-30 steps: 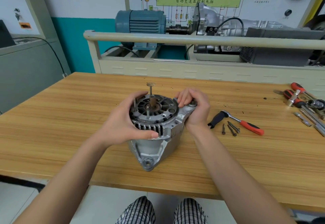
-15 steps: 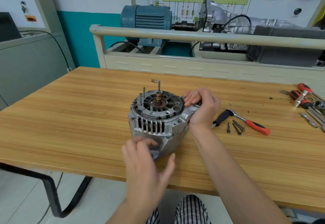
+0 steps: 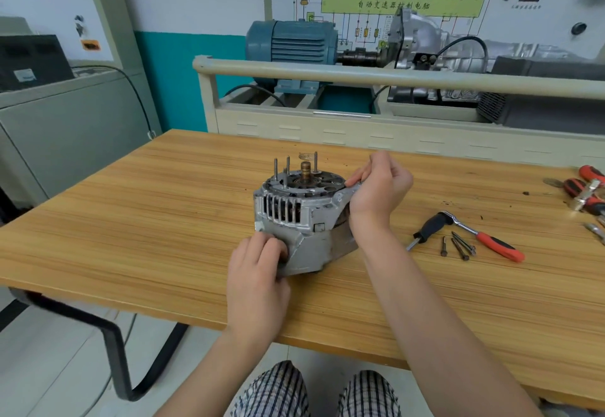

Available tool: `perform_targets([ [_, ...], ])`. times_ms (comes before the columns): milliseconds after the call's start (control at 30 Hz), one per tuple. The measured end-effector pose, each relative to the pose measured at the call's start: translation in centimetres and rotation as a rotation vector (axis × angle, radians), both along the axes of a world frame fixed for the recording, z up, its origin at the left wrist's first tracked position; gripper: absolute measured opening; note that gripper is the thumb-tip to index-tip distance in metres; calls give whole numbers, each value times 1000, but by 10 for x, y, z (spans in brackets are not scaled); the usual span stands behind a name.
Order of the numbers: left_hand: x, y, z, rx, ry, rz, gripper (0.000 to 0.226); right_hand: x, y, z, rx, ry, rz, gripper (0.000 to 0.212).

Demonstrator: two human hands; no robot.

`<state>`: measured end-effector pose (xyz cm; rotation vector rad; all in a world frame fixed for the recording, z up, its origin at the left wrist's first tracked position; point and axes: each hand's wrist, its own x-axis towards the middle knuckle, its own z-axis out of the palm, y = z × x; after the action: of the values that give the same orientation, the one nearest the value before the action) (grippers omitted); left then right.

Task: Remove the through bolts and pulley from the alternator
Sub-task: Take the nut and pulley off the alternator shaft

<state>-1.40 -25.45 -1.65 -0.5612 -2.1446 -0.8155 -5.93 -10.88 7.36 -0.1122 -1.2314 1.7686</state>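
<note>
A silver alternator (image 3: 302, 217) stands on the wooden table (image 3: 131, 220), its shaft (image 3: 305, 171) and several thin studs pointing up. My left hand (image 3: 258, 272) grips the housing's lower front lug, fingers curled round it. My right hand (image 3: 379, 187) grips the mounting ear at the upper right of the housing. Several loose bolts (image 3: 458, 246) lie on the table to the right of the alternator. No pulley is visible; the underside is hidden.
A ratchet wrench with a red handle (image 3: 484, 236) lies beside the loose bolts. Red-handled screwdrivers and other tools (image 3: 589, 194) sit at the table's right edge. A training bench with a blue motor (image 3: 291, 45) stands behind the table.
My left hand left the top rim of the alternator, dropped toward the near edge, and now grips the lower front lug. The right hand kept its hold on the ear.
</note>
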Motion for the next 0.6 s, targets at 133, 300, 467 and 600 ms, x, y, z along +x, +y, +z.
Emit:
perform_targets([
  [133,-21,-1,9,134,-30,8,41,-13,0,6,37,-64,-63,45],
  [300,-48,3,19,226,-39,-37,32,-25,9,7,53,-147,-121,46],
  [467,-73,10,32,244,-74,-143,28,-33,28,1,55,-271,-180,45],
  [600,-83,16,37,260,-92,-231,25,-28,40,-13,16,-325,-223,47],
])
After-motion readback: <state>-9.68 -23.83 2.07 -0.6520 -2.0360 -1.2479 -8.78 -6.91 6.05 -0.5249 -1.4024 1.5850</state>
